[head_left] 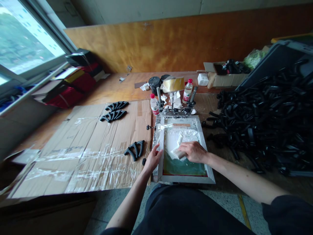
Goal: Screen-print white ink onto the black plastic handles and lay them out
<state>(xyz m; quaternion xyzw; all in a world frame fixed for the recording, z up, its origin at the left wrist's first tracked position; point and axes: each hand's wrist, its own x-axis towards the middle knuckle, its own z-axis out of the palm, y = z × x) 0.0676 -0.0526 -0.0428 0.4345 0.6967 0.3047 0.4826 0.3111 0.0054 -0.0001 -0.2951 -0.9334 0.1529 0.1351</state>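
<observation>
A metal-framed printing screen (209, 169) lies flat in front of me, with white ink over its green mesh (186, 167). My right hand (193, 151) is closed on a small squeegee (178, 153) that rests on the mesh. My left hand (153, 160) grips the left rail of the frame. Two black curved plastic parts (135, 149) lie on the cardboard just left of the frame.
Taped cardboard (80, 153) covers the bench to the left, with two groups of black parts (114, 111) at its far end. A large heap of black parts (266, 117) fills the right. Bottles (154, 104), ink tubs (154, 84) and a tape roll (173, 84) stand behind the screen.
</observation>
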